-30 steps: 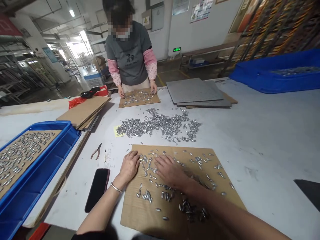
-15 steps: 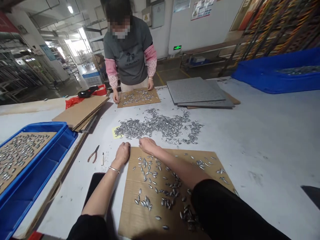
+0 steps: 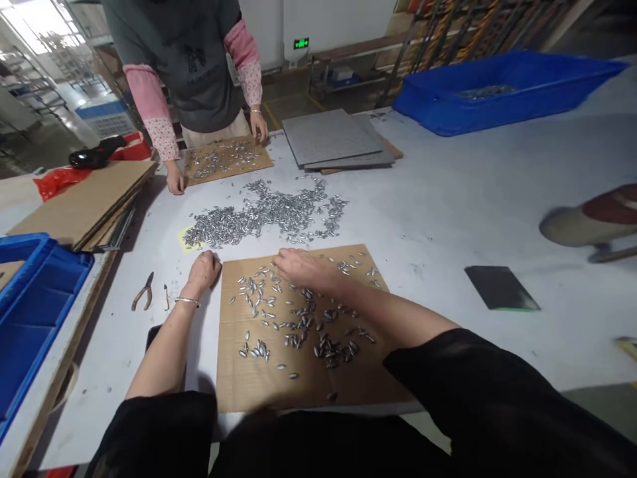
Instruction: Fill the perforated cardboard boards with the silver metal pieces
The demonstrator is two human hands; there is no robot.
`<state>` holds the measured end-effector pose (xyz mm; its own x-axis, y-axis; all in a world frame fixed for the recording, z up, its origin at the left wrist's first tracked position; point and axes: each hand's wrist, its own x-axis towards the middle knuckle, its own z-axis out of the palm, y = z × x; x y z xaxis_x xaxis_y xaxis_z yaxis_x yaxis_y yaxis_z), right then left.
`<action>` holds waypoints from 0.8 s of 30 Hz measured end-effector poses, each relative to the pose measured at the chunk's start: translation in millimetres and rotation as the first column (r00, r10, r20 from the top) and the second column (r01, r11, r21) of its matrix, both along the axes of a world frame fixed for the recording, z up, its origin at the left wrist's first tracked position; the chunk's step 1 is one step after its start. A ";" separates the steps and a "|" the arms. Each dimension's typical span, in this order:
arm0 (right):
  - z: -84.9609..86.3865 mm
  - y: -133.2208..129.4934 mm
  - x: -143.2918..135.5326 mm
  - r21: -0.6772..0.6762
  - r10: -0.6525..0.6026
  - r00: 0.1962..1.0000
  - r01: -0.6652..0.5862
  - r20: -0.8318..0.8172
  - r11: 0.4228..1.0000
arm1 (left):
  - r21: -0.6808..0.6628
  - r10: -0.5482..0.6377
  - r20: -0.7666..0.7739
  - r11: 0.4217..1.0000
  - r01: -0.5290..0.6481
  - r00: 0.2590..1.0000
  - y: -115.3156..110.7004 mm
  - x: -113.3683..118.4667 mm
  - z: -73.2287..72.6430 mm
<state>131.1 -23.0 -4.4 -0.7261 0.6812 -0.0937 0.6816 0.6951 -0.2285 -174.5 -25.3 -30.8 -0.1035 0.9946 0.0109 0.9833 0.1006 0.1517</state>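
Observation:
A brown cardboard sheet (image 3: 233, 385) lies in front of me, scattered with small silvery spindle-shaped pieces (image 3: 334, 350). My left hand (image 3: 204, 271) rests at the sheet's far left corner, its fingers curled; whatever they may hold is hidden. Over the sheet's far edge is my right hand (image 3: 297, 265), with fingers bent and pressed together, their tips hard to make out. Just beyond both hands spreads a large pile of the same pieces (image 3: 283, 209) on the white table (image 3: 428, 199), partly over a yellow slip (image 3: 185, 240).
Across the table, a person's hands (image 3: 175, 178) touch another cardboard sheet (image 3: 199, 174) bearing pieces. Pliers (image 3: 144, 292) and a small tool (image 3: 166, 299) lie left. Around are grey boards (image 3: 338, 139), stacked cardboard (image 3: 84, 199), blue bins (image 3: 492, 79) and a dark pad (image 3: 501, 287).
The view has swung right and down, so the table appears shifted left. My right hand has come nearer over the cardboard's far edge. My left hand stays at the corner.

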 end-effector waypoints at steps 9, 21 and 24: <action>-39.2 -99.0 90.1 0.184 0.012 0.993 0.010 -0.117 0.983 | 0.128 -0.113 0.058 0.986 0.104 0.992 -65.0 13.9 26.3; -46.4 -172.0 131.1 0.233 -0.117 0.913 0.221 -0.391 0.947 | 0.370 -0.390 0.034 0.860 0.351 0.920 -201.0 77.4 -3.4; -66.8 -194.3 160.5 0.280 -0.398 0.773 0.575 -0.495 0.769 | 0.439 -0.308 0.125 0.869 0.226 0.943 -225.0 81.7 -23.3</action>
